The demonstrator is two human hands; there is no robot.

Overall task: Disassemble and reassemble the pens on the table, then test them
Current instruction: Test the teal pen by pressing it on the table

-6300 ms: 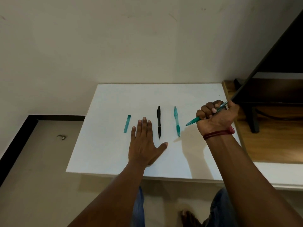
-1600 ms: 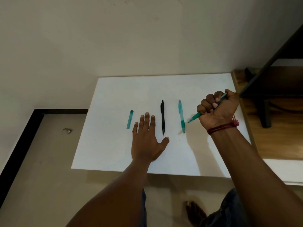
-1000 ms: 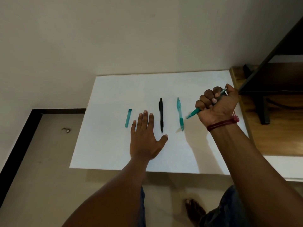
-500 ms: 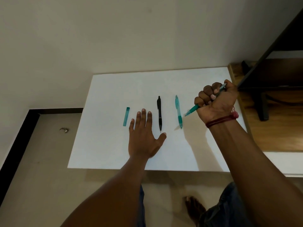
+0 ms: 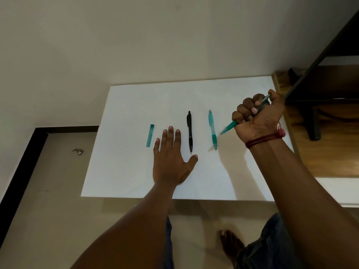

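Note:
A white table (image 5: 136, 175) carries a black pen (image 5: 190, 132) in the middle and a teal pen (image 5: 212, 130) to its right, both lying lengthwise with tips toward me. A short teal pen piece (image 5: 150, 135) lies at the left. My left hand (image 5: 171, 160) lies flat on the table, fingers straight, between the teal piece and the black pen. My right hand (image 5: 258, 115) is fisted around a second teal pen (image 5: 230, 126), whose tip points down-left at the table just right of the lying teal pen.
A wooden shelf (image 5: 330, 152) with a dark frame (image 5: 310, 63) adjoins the table's right side. A cream wall stands behind the table. On the floor at the left lies a small bit of debris (image 5: 77, 151). My foot (image 5: 231, 247) shows below the table's front edge.
Almost nothing differs apart from small shifts of the camera. My right hand keeps gripping the teal pen with its tip near the table, and my left hand stays flat.

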